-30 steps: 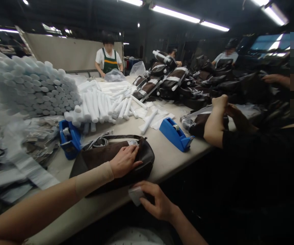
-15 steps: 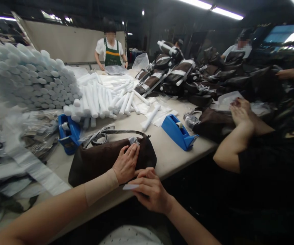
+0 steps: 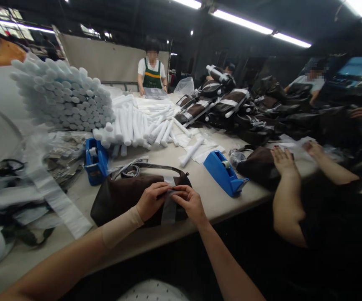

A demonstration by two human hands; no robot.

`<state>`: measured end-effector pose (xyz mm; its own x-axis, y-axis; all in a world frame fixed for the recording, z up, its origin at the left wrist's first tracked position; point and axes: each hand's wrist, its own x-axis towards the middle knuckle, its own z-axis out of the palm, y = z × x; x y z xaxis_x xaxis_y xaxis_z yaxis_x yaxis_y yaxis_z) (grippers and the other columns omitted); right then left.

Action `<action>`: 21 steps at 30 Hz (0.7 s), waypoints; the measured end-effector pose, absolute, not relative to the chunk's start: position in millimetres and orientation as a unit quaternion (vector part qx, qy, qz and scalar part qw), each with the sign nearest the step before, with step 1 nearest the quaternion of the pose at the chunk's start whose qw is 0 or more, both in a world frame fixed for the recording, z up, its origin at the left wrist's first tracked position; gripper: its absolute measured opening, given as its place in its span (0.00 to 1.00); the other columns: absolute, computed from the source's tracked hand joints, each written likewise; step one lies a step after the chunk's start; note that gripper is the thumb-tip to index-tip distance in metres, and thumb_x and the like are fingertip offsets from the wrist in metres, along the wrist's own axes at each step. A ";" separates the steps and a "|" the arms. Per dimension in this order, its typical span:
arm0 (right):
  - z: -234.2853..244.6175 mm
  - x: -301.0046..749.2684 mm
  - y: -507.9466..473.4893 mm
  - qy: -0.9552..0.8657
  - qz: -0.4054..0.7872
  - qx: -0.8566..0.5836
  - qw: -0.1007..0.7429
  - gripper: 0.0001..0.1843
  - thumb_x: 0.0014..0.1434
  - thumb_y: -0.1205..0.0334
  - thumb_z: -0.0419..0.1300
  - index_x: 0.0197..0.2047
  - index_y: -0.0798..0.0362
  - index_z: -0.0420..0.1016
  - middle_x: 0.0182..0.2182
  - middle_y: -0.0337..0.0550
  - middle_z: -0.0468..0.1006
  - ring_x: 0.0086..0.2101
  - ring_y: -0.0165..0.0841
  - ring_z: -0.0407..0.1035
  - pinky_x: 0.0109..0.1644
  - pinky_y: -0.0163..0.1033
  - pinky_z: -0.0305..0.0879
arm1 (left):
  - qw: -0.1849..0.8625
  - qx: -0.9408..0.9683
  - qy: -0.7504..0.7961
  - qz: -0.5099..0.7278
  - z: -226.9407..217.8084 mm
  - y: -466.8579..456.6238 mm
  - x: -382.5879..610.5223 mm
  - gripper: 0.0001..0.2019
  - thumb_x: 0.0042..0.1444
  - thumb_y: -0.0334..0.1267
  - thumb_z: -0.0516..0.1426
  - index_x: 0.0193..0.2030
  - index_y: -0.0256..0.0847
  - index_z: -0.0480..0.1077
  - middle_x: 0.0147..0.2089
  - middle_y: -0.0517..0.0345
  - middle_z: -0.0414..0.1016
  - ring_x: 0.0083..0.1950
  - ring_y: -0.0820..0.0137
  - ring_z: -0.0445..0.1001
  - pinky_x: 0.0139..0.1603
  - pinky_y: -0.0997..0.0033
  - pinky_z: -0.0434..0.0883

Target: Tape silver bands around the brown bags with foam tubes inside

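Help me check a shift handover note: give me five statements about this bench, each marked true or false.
1. The left hand and right hand are both at the dark brown bag. True.
2. A pale strip hangs over the bag's near side. True.
3. Both tape dispensers are red. False: the left dispenser and right dispenser are blue.
4. A pale band covers the left wrist. True.
5. The apron in the background is all white. False: the green apron has a yellowish stripe.
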<state>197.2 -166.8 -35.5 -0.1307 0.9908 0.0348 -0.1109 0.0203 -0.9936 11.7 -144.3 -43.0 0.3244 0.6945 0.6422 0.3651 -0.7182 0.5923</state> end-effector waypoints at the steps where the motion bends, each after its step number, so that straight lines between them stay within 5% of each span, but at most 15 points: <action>1: -34.8 197.1 -164.1 -0.513 0.551 -0.435 0.494 0.21 0.49 0.56 0.71 0.44 0.54 0.73 0.35 0.43 0.82 0.36 0.35 0.77 0.44 0.38 0.71 | 0.200 0.781 0.332 0.489 -41.4 -143.8 11.6 0.11 0.59 0.31 0.57 0.47 0.41 0.77 0.48 0.51 0.79 0.50 0.64 0.77 0.53 0.63 0.75; 4: -26.4 193.6 -156.2 -0.545 0.538 -0.437 0.472 0.17 0.48 0.57 0.70 0.40 0.54 0.76 0.34 0.43 0.82 0.37 0.36 0.76 0.44 0.39 0.71 | 0.280 0.731 0.341 0.519 -36.3 -141.8 12.1 0.09 0.58 0.30 0.58 0.43 0.41 0.78 0.42 0.55 0.81 0.44 0.66 0.79 0.49 0.67 0.76; 9: -10.6 187.4 -146.0 -0.694 0.371 -0.462 0.409 0.05 0.51 0.62 0.66 0.33 0.52 0.80 0.32 0.40 0.80 0.36 0.34 0.73 0.45 0.39 0.67 | 0.329 0.650 0.391 0.563 -32.5 -139.7 11.9 0.26 0.56 0.37 0.62 0.62 0.40 0.67 0.40 0.57 0.82 0.44 0.66 0.80 0.55 0.62 0.74; 15: -18.6 191.0 -128.3 -0.671 0.407 -0.490 0.379 0.08 0.50 0.59 0.67 0.32 0.55 0.80 0.29 0.39 0.80 0.31 0.32 0.71 0.38 0.35 0.66 | 0.195 0.720 0.368 0.555 -31.2 -141.7 9.0 0.08 0.61 0.39 0.58 0.43 0.42 0.77 0.42 0.54 0.82 0.43 0.65 0.79 0.47 0.63 0.75; 21: -23.6 191.3 -113.3 -0.694 0.355 -0.528 0.337 0.01 0.47 0.68 0.63 0.25 0.55 0.76 0.23 0.35 0.74 0.26 0.28 0.67 0.30 0.31 0.59 | 0.055 0.836 0.317 0.445 -24.6 -152.5 8.5 0.09 0.65 0.34 0.54 0.42 0.44 0.76 0.44 0.56 0.80 0.47 0.66 0.76 0.47 0.63 0.70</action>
<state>191.3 -113.3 -23.6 -0.2158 0.9720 0.0924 0.4930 0.1902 -0.8490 8.5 -152.5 -24.6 0.4029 0.5785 0.7093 0.4810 -0.7931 0.3736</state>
